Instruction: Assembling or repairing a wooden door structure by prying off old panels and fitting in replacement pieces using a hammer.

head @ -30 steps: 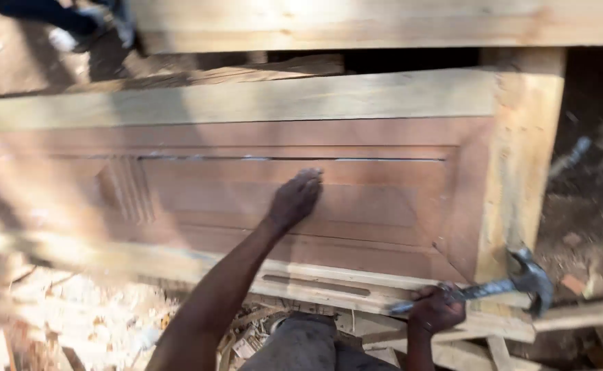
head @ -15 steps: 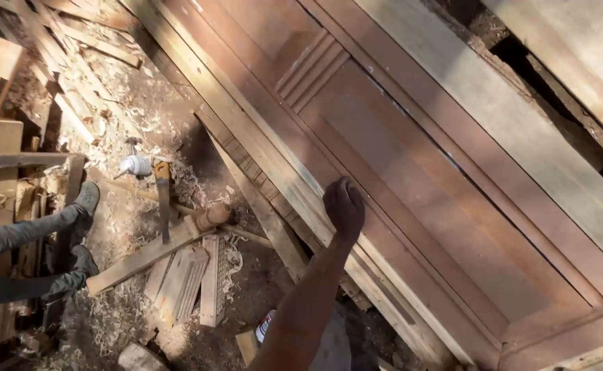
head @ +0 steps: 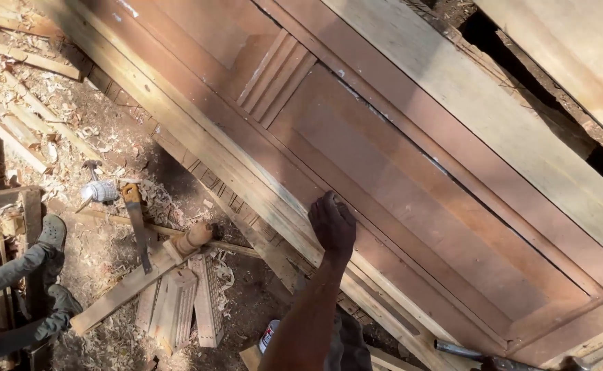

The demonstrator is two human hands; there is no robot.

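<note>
The left hand (head: 331,227) is laid flat and open on the wooden door (head: 411,178), which lies slanted over planks. The right hand is hidden, so its grip cannot be told. Fingers could be pinched if the door is let slide.

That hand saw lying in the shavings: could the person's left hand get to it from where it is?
Probably not without stepping over. The left hand rests on the door panel, while the hand saw lies apart on the ground, beyond the door's edge.
</note>
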